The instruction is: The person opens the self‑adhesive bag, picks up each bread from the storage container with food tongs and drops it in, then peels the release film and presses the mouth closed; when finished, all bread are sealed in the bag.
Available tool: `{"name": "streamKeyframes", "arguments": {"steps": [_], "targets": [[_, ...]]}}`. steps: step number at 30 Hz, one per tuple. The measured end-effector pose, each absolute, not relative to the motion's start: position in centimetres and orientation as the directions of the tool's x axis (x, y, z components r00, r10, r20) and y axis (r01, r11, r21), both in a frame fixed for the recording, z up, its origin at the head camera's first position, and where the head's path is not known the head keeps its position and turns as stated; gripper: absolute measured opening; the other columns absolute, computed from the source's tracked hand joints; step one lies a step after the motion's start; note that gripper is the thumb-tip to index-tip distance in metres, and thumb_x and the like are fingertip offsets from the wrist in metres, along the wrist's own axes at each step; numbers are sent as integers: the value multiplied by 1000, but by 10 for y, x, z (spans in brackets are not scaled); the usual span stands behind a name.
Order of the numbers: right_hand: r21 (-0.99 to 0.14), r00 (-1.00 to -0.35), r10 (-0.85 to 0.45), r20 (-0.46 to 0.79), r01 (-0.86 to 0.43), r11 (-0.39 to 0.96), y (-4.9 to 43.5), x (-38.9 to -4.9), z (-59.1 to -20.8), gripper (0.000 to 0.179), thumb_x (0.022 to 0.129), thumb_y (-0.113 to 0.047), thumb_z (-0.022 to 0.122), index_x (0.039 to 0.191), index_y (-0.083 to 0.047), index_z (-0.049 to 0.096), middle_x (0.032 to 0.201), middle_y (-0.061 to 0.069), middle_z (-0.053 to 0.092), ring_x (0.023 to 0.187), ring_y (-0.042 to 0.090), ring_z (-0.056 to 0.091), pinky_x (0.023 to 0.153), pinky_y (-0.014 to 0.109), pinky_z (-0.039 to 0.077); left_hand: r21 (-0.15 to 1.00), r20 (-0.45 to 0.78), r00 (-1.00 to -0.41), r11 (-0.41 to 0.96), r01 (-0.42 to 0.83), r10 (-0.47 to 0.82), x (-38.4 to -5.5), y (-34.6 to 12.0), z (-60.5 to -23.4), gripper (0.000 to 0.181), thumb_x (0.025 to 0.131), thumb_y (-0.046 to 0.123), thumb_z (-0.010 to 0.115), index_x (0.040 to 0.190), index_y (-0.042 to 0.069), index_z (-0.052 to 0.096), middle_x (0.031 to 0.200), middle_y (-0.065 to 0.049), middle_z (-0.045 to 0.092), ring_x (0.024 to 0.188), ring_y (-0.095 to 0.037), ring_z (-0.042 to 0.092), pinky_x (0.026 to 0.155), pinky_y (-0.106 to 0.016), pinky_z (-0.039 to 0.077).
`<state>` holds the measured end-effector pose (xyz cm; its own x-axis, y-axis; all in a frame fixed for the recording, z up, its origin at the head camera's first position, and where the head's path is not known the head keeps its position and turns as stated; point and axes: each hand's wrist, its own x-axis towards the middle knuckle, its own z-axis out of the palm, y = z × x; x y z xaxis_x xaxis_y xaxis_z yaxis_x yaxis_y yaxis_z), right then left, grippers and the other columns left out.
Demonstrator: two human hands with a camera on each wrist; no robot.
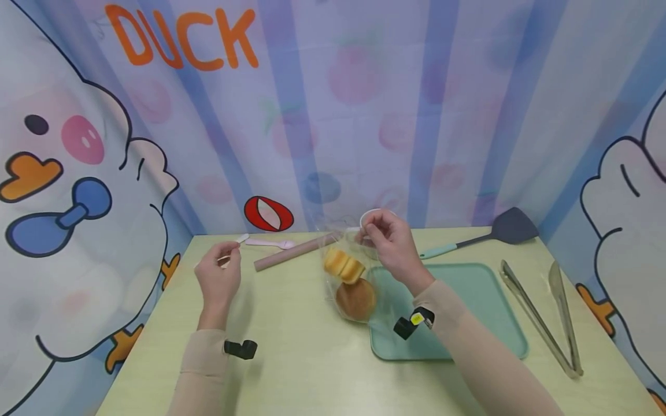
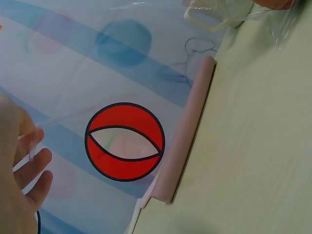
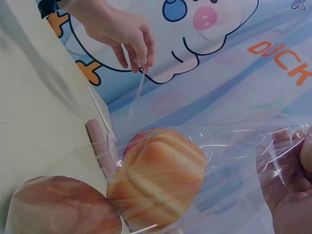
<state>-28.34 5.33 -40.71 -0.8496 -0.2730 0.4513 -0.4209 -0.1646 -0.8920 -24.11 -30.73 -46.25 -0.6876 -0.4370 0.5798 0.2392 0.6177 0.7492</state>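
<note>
My right hand [image 1: 392,245] pinches the top of a clear plastic bag [image 3: 229,141], which hangs over the table beside the tray's left edge. Inside the bag are a ridged yellow-brown bread roll [image 1: 344,266] and, below it, a round brown bun [image 1: 356,300]. Off to the left, my left hand [image 1: 218,274] is raised over the table and pinches a thin, clear strip [image 3: 137,95] between thumb and fingers. Its white end [image 1: 243,237] shows beyond the fingertips in the head view. What the strip is made of cannot be told.
A pink rod [image 1: 291,252] and a lilac spoon-like utensil [image 1: 270,244] lie near the back wall. Partly behind my right hand stands a white-rimmed cup [image 1: 368,215]. At right are a green tray [image 1: 463,312], a dark spatula [image 1: 512,226] and metal tongs [image 1: 538,326].
</note>
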Motion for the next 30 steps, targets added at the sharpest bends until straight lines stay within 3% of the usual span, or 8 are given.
{"name": "streamKeyframes", "arguments": {"steps": [4,10,13,16,19,23,26,30], "targets": [[-894,-851,-274,447,-416,-165,53,-283,-407,11,108,-3,54,107,8,57,105,19,58,88,19,70,87,36,64,758,573,-715,591,275,-402,-242,-301,-461,12,95,4,69,99,-2,79,109,-17,76,102,-26,67,90,-47,55],[-892,-850,-271,451,-422,-159,52,-284,-407,10,108,-3,54,106,6,57,105,14,58,88,19,70,86,35,64,750,579,-732,586,307,-358,-248,-282,-459,17,96,11,72,96,-4,80,110,-16,76,107,-29,67,89,-42,52],[-891,-849,-272,454,-428,-150,52,-284,-407,9,108,-3,54,105,5,58,104,13,59,88,18,71,86,35,64,765,531,-789,573,292,-307,-253,-268,-460,18,98,15,70,101,-1,79,109,-15,76,106,-29,69,92,-47,57],[-890,-846,-276,456,-432,-147,53,-283,-408,9,108,-2,54,104,4,58,104,13,59,88,19,71,86,35,64,807,414,-881,539,240,-228,-260,-251,-460,26,104,24,64,115,4,76,117,-13,75,114,-30,68,97,-51,58],[-889,-843,-281,458,-433,-151,54,-283,-409,9,109,-3,54,104,4,58,105,14,59,88,19,71,85,36,64,888,259,-957,422,184,-128,-268,-232,-460,42,111,34,52,138,4,64,136,-14,68,129,-33,62,104,-52,55],[-897,-850,-286,443,-416,-153,54,-282,-409,10,109,-4,54,105,4,58,106,15,59,89,20,71,86,37,64,977,127,-992,174,122,-18,-278,-210,-457,54,116,33,38,159,0,39,155,-19,53,142,-38,52,114,-55,47],[-906,-861,-283,423,-399,-140,56,-281,-409,11,109,-5,53,107,5,58,106,17,60,90,19,70,87,37,64,995,88,-996,51,87,-16,-282,-197,-454,54,116,30,38,162,1,34,154,-20,55,142,-37,53,117,-55,44],[-909,-863,-286,417,-390,-149,59,-281,-408,12,110,-6,53,108,5,57,102,18,62,90,20,71,89,38,63,997,73,-993,14,72,-92,-287,-186,-448,47,113,24,51,154,2,48,134,-20,67,126,-33,65,112,-50,50]]}}
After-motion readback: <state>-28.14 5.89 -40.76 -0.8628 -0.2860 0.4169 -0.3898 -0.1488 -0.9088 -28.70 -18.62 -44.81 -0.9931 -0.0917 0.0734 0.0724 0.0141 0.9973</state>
